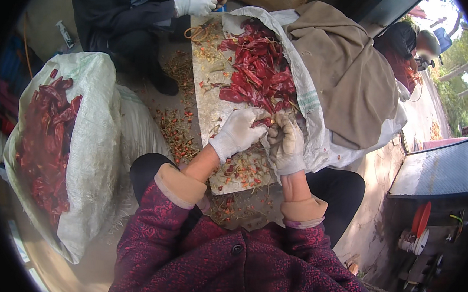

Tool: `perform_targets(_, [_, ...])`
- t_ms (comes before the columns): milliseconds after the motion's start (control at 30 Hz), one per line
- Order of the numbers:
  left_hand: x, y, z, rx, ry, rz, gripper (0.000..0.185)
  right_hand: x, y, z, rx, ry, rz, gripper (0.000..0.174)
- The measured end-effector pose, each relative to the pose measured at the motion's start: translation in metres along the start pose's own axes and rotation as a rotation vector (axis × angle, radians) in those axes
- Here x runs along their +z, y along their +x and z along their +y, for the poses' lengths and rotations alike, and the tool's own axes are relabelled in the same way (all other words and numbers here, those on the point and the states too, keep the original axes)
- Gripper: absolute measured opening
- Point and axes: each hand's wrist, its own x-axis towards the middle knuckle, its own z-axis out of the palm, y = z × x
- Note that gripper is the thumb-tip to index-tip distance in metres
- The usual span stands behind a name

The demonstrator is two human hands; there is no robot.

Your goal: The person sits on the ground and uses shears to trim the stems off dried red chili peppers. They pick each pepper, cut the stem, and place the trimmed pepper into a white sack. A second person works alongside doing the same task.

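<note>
My left hand (241, 131), in a white knit glove, grips a dried red chili pepper (262, 122) near the front of a low board (202, 99). Close against it, my right hand (287, 141) wears a more soiled glove. Its fingers are curled at the pepper's stem end, pinching there; what lies inside the fist is hidden. Just beyond both hands, a heap of dried red chilies (259, 70) spills from the mouth of a white woven sack (308, 98) lying on the board. Stem bits and seeds (244, 173) are strewn on the board below my wrists.
Left of me stands an open woven sack (91, 148) filled with red chilies (47, 145). A brown cloth (344, 76) covers sacks at right. Orange-handled scissors (198, 33) lie on the board's far end. Opposite, a co-worker's gloved hands (197, 5) hold chilies; another person (403, 48) bends at far right.
</note>
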Motion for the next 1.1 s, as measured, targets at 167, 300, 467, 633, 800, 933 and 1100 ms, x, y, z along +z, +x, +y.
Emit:
perform_targets(167, [-0.010,-0.005,0.019,0.264,-0.102,-0.209,0.031,-0.020,0.022,-0.015,0.298,0.396,0.176,0.020])
perform_targets(300, [-0.043,-0.002,0.028,-0.273,-0.579,-0.032,0.019,-0.046,0.027,-0.020,0.359,-1.037,-0.190,0.036])
perform_targets(467, [-0.081,0.004,0.010,-0.306,-0.879,0.295,0.018,-0.037,0.035,0.016,-0.425,-1.741,-0.110,0.036])
perform_targets(633, [-0.064,0.010,-0.007,-0.402,-0.668,0.292,0.014,-0.001,0.069,0.051,-0.367,-2.120,-0.188,0.043])
perform_targets(800, [-0.055,0.012,-0.016,-0.272,0.174,0.167,0.021,0.001,0.068,0.061,-0.563,-1.980,-0.081,0.037])
perform_targets(933, [-0.026,0.002,-0.013,-0.014,0.541,0.071,0.031,-0.008,0.048,0.033,-0.603,-1.610,-0.153,0.031])
perform_targets(1100, [-0.009,0.003,-0.007,0.006,0.653,-0.110,0.034,-0.008,0.009,-0.012,-0.733,-1.348,-0.297,0.037])
